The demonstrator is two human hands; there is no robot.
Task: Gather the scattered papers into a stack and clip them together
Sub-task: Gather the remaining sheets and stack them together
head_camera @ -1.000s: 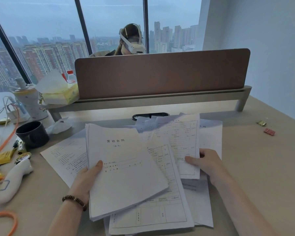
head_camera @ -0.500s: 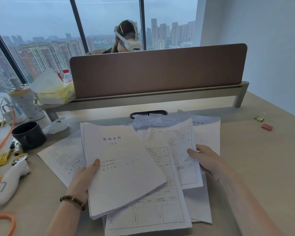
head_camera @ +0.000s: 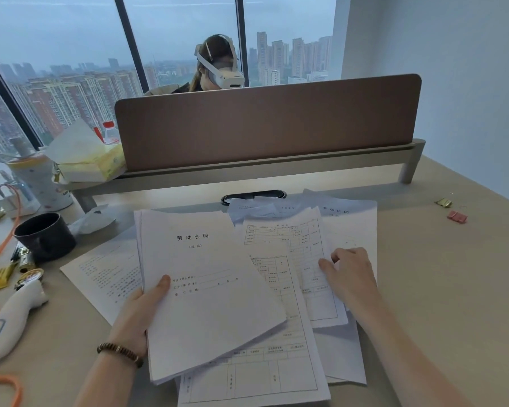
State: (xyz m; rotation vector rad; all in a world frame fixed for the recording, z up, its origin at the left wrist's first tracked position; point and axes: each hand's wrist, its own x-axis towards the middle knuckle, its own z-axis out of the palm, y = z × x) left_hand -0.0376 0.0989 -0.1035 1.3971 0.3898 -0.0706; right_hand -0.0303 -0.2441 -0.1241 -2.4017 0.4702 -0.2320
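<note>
Papers (head_camera: 288,277) half gathered: my right fingers have curled onto the form sheet's edge.

My left hand (head_camera: 141,311) grips a thick sheaf (head_camera: 206,289) at lower centre of the frame, thumb pressed on the top page, the other fingers hidden beneath. My right hand (head_camera: 348,277), right of centre, lay flatter on the printed form sheet (head_camera: 300,248) a moment ago; now its fingertips (head_camera: 325,264) are bent and pinching at that sheet's right edge, though I cannot tell whether it is truly lifted. The sheaf has barely moved. I judge I am about to draw that sheet in. More loose sheets lie fanned beneath, one (head_camera: 100,277) poking out at left and one (head_camera: 353,227) at upper right. The binder clips (head_camera: 450,210) wait untouched on the desk (head_camera: 438,289) at far right, well apart from the pile, so clipping is some way off.
</note>
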